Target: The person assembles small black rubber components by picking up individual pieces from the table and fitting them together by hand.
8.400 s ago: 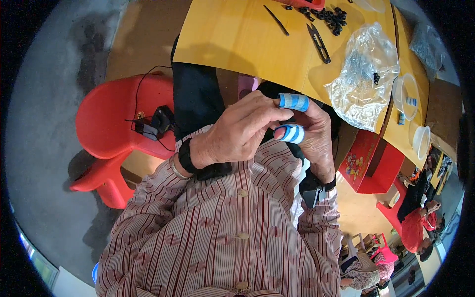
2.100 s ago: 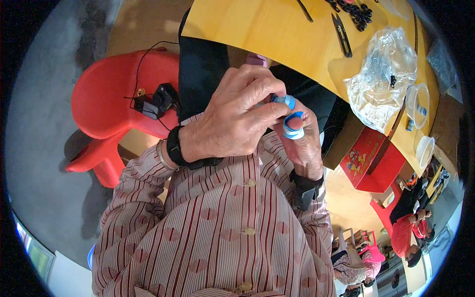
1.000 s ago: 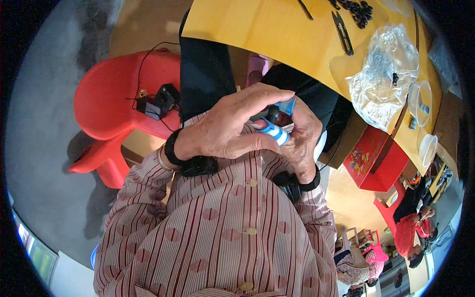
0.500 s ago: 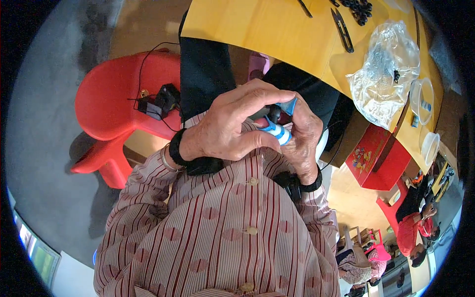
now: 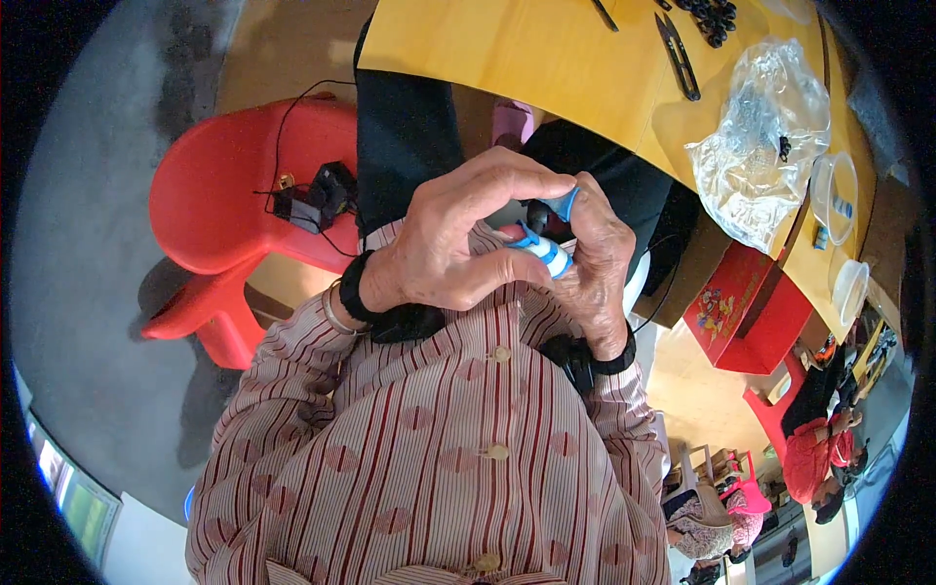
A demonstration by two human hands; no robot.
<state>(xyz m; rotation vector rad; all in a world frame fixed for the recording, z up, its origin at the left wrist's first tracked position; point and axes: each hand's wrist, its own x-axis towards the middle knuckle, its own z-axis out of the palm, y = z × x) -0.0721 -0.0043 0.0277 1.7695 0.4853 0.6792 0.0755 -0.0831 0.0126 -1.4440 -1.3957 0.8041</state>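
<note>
Workshop, seemingly: black snips (image 5: 677,53), small black parts (image 5: 714,19) on yellow table (image 5: 526,44); other people (image 5: 807,466) nearby.

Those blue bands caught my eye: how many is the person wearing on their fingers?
2, both on the right hand: a thumb band and an index-finger band. Fingers hidden from this view may wear more.

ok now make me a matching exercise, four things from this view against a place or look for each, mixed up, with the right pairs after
Things:
1. striped wrap
2. snips
3. plastic bag
4. dark devices with a cable

Place or look:
A. crumpled and see-through
B. on the red chair
C. blue and white, on the right hand
D. black, lying on the yellow table

Right pairs: 1-C, 2-D, 3-A, 4-B
</note>
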